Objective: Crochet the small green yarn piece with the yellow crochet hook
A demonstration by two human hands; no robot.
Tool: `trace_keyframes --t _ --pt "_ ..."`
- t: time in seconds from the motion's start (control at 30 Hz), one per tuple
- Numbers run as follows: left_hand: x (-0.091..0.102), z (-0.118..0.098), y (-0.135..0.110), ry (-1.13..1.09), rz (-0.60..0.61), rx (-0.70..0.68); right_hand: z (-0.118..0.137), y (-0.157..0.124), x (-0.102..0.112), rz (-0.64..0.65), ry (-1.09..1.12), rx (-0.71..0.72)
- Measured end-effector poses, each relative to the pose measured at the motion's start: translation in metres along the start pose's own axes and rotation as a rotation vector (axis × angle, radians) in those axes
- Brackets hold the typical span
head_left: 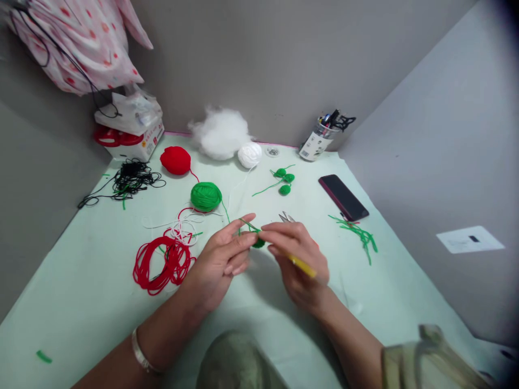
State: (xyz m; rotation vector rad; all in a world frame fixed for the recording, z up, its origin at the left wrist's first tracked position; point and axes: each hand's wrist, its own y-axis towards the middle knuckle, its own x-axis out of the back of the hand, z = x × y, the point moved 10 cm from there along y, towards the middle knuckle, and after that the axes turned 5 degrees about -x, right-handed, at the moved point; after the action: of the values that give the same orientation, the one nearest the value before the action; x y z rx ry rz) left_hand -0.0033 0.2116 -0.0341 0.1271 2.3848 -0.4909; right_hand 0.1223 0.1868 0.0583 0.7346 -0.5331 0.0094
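Note:
My left hand (pixel 229 251) pinches a small green crochet piece (pixel 258 243), with green yarn running over its raised index finger. Opposite it, my right hand (pixel 302 259) grips a crochet hook (pixel 302 265) by its yellow handle; the hook's tip is at the green piece, partly hidden by fingers. From the left hand the yarn leads back to a green yarn ball (pixel 206 196). Behind the right hand, the metal tips of scissors (pixel 286 217) show, the rest mostly covered. Several small green crocheted balls (pixel 285 189) with loose tails lie farther back.
Left: loops of red yarn (pixel 162 265), tangled black cord (pixel 133 178) and a red yarn ball (pixel 175 160). At the back sit white stuffing (pixel 221 132), a white yarn ball (pixel 249 155) and a pen cup (pixel 318 138). Right: a phone (pixel 343 197) and green yarn scraps (pixel 359 235).

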Motion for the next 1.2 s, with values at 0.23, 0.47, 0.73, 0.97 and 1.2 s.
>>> trace_keyframes --t 0.23,0.47,0.73,0.97,1.2 --pt "0.000 -0.008 0.000 0.029 0.012 -0.081 -0.037 0.008 -0.005 -0.003 0.521 -0.414" --pt "0.003 0.001 -0.001 0.047 -0.031 -0.068 0.005 0.002 -0.008 0.065 0.005 0.005" --pt "0.003 -0.008 0.003 -0.003 -0.016 -0.087 -0.051 0.004 0.000 -0.036 0.612 -0.524" --pt "0.004 -0.007 0.003 0.158 -0.007 -0.146 -0.059 -0.001 -0.014 0.007 0.680 -0.627" --pt "0.005 -0.014 0.003 0.154 -0.040 -0.133 -0.063 0.001 -0.015 -0.018 0.795 -0.671"
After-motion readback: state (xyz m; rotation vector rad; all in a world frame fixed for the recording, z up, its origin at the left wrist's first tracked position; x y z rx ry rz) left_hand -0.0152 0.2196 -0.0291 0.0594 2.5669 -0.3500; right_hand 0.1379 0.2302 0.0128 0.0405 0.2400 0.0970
